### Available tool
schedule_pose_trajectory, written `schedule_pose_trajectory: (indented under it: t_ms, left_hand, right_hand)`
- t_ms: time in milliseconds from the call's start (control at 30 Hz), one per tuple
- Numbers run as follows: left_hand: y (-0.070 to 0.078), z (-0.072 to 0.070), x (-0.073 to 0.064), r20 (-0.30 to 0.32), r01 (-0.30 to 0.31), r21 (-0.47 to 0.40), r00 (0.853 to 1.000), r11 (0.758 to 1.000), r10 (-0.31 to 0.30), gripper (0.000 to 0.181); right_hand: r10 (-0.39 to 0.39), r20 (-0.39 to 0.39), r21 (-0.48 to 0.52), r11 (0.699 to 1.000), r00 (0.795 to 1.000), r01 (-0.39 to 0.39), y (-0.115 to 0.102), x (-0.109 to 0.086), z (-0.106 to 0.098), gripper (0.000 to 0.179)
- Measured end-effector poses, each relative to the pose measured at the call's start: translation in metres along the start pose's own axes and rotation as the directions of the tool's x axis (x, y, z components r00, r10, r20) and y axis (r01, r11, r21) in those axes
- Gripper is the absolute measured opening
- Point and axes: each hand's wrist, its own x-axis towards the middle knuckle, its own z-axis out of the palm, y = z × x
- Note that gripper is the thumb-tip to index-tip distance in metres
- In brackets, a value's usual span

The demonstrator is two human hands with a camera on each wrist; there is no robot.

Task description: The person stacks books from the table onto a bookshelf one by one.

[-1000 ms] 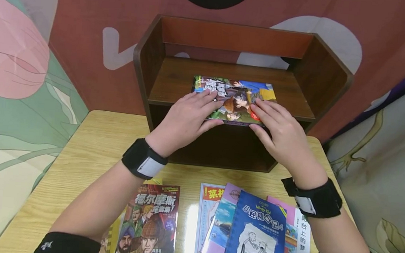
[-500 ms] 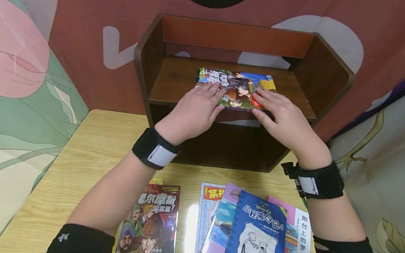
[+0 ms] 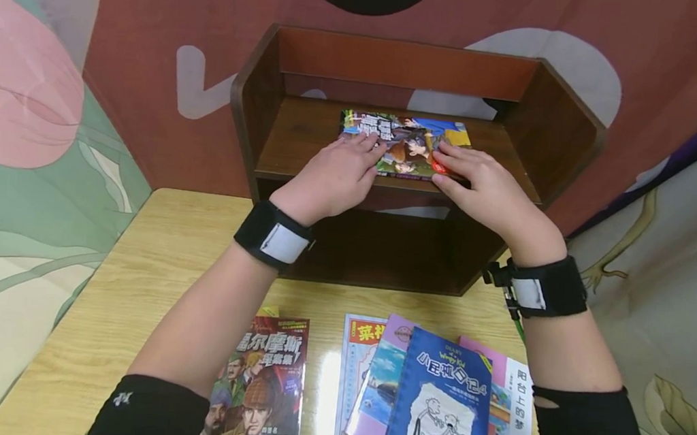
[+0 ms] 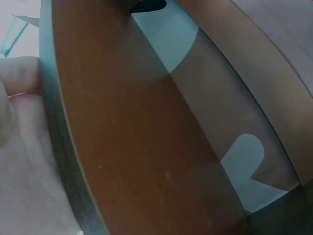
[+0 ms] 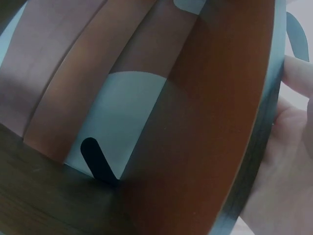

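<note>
A comic book with a colourful detective cover lies flat on the upper board of a dark brown bookshelf. My left hand rests on the book's left part, fingers straight over the cover. On its right part lies my right hand, fingers extended on top and thumb at the front edge. The left wrist view shows part of my left hand past a board edge. Likewise, the right wrist view has part of my right hand beside the board edge. The book is hidden in both wrist views.
On the light wooden table, another detective comic lies at front left. Several overlapping books lie at front right, a blue diary book on top. Printed cloth hangs behind the shelf.
Both hands have moved forward with the comic book, which now lies deeper on the upper board; at first its front edge overhung the board. The books on the table have stayed put.
</note>
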Motion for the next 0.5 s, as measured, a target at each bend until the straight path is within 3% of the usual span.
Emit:
schedule_pose_trajectory:
  t_ms: [500]
  left_hand:
    - [-0.0012,0.0043,0.0011,-0.041,0.018,0.018,0.999,1.000,-0.017,0.053]
  right_hand:
    - [-0.023,-0.046,0.028,0.999,0.999,0.024,0.0007,0.0058,0.0046,0.054]
